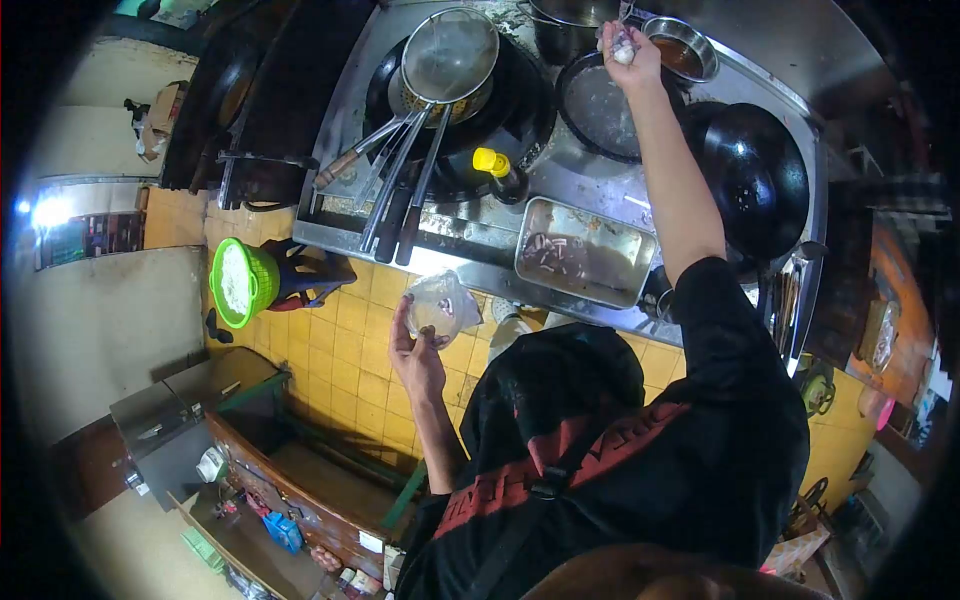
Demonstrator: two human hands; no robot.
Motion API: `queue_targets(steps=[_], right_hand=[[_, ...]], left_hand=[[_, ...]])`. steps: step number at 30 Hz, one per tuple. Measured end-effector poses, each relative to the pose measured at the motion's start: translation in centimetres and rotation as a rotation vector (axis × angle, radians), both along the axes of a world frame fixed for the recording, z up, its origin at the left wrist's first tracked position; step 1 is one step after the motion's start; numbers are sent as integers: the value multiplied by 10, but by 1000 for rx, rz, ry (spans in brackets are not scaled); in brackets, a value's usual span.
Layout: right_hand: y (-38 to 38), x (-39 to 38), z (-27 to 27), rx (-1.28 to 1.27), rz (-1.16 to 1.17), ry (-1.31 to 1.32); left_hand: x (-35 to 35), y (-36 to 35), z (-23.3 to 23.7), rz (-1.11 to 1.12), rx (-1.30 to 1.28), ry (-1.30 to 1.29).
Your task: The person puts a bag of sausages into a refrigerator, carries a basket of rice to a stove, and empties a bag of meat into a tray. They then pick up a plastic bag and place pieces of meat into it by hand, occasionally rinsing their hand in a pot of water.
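Note:
My left hand point(418, 355) grips a clear plastic tub point(441, 303) by its side, off the front edge of the stove counter. A few pale purplish bits show inside the tub. My right hand point(632, 62) is stretched to the back of the counter, closed around a small clump of whitish and purple pieces point(624, 48) whose kind I cannot make out. Beside that hand stands a steel bowl point(716, 66) of brown liquid, and a flat dark pan point(597, 108) lies just below it. Similar pale strips point(556, 257) lie in a rectangular metal tray point(640, 268) between my arms.
A round strainer point(452, 50) and several long-handled tools rest over a large wok point(525, 110) at left. A yellow-capped bottle point(491, 162) stands at the counter's middle. Another black wok point(757, 170) sits right of my arm. A green basket point(262, 280) stands left.

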State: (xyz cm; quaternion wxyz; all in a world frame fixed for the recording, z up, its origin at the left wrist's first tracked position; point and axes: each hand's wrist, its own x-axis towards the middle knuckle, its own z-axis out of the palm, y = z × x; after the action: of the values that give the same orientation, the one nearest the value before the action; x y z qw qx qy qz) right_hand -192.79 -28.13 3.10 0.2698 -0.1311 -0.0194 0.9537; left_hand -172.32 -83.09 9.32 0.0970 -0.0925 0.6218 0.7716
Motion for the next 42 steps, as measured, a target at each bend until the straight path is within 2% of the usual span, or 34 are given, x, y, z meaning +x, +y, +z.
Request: queue_targets(steps=[4, 6, 7, 9, 15, 19, 21, 25, 27, 30, 31, 33, 36, 37, 38, 40, 41, 42], right_hand=[[25, -11, -27, 5, 41, 101], [27, -10, -23, 175, 99, 59], [24, -9, -17, 176, 98, 59], [11, -9, 1, 63, 42, 16], [-4, -9, 10, 172, 16, -8], [-19, -7, 23, 151, -3, -62], [-18, -13, 5, 160, 38, 28], [-26, -9, 13, 113, 105, 154], [-35, -8, 25, 13, 0, 26], [-47, -2, 42, -2, -41, -13], [-43, -4, 34, -2, -41, -14], [-26, -7, 9, 208, 109, 113], [-6, -16, -16, 186, 173, 116], [-13, -12, -6, 276, 140, 16], [-2, -11, -19, 271, 142, 5], [41, -17, -57, 214, 365, 154], [-5, 6, -7, 308, 228, -242], [-25, 29, 10, 310, 226, -243]], left_hand=[[1, 0, 2, -10, -29, 3], [0, 2, 3, 13, -33, -1], [0, 2, 2, 12, -33, 0], [0, 1, 2, -16, -57, 5], [0, 5, 6, 1, -58, -13], [0, 4, 1, 13, -11, 33], [0, 5, 5, -15, -4, 11], [1, 5, 6, -1, -29, 21], [0, 5, 7, -6, -66, 13], [1, 5, 7, -17, -83, 26], [0, 4, 6, -17, -84, 26], [-1, 2, 3, -41, -96, 14], [-2, 2, 3, -43, -90, 26], [0, 2, 3, -43, -95, 15], [0, 2, 3, -43, -85, 13], [-2, 6, 6, -45, -58, 18], [-4, 9, 11, -54, -17, 4], [-4, 9, 9, -55, -14, 3]])
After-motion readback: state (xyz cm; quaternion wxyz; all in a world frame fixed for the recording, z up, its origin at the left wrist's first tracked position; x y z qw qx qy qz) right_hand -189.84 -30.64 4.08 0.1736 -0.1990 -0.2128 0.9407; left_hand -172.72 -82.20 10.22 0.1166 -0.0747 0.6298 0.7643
